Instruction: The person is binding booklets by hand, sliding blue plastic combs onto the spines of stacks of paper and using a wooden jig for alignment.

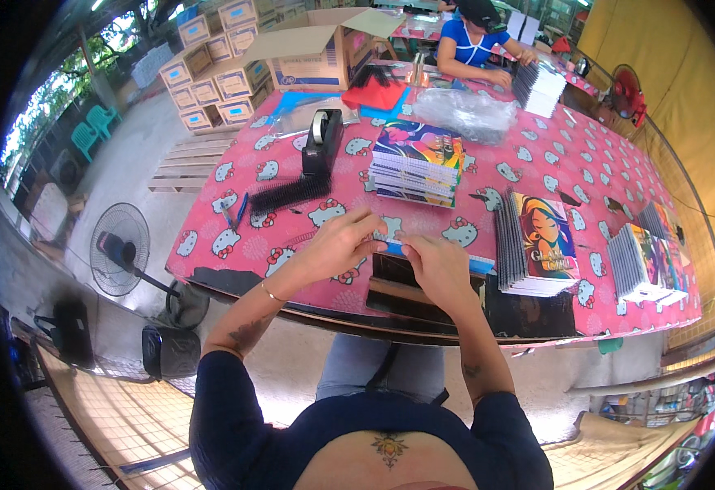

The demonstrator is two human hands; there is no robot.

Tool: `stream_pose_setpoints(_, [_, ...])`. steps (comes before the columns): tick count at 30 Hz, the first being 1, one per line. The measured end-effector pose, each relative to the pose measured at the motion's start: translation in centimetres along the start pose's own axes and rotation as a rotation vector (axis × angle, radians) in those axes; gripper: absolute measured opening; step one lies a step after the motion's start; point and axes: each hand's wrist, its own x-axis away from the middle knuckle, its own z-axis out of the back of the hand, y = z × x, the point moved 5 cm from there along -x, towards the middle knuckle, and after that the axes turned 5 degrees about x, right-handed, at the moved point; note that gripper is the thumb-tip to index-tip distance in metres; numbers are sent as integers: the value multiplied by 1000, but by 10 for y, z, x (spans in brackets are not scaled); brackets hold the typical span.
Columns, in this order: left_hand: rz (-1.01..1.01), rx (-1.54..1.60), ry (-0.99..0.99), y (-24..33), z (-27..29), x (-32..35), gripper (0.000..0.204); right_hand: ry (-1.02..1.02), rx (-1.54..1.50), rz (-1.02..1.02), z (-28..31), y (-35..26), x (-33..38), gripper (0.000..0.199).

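My left hand (343,242) and my right hand (439,268) meet at the table's near edge, fingers closed in a pinch. Between them is a thin, flat piece with a blue edge (480,265), seen nearly edge-on; it looks like a notebook, but its cover is hidden. My right hand lies over its middle, my left fingertips at its left end. Just beyond stands a stack of spiral notebooks (415,163) with colourful covers. Another notebook stack (541,241) is right of my right hand. Black binding coils (290,193) lie beyond my left hand.
A black tape dispenser (322,143) stands by the coils, near pens (237,212). More notebooks (650,257) sit at the right. Clear plastic (468,114) lies farther back. Across the table, a co-worker in blue (473,49) handles a notebook stack (539,88). A fan (121,249) stands left.
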Motion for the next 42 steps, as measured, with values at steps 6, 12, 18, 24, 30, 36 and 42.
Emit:
stream_pose_setpoints(6, [-51,-602,261,23,-32,1,74,-2,-39,-20,-3,3,-6,18])
stream_pose_setpoints(12, [246,-499,82,10,-87,46,90,54,-72,27,-1,6,-7,14])
stream_pose_setpoints(18, [51,-40,162,-17,-19,4,27,35,-94,24,1,4,-10,11])
stream_pose_setpoints(24, [43,-122,44,1,-13,-3,34,51,-98,18,-2,5,-9,10])
stream_pose_setpoints(30, [-51,-596,145,3,-98,58,78,23,-71,3,-5,5,-8,17])
stream_pose_setpoints(36, [17,-691,84,11,-73,24,83,-40,-89,-7,6,12,0,21])
stream_pose_setpoints(42, [22,-768,67,25,-63,7,84,-27,29,39,17,32,17,20])
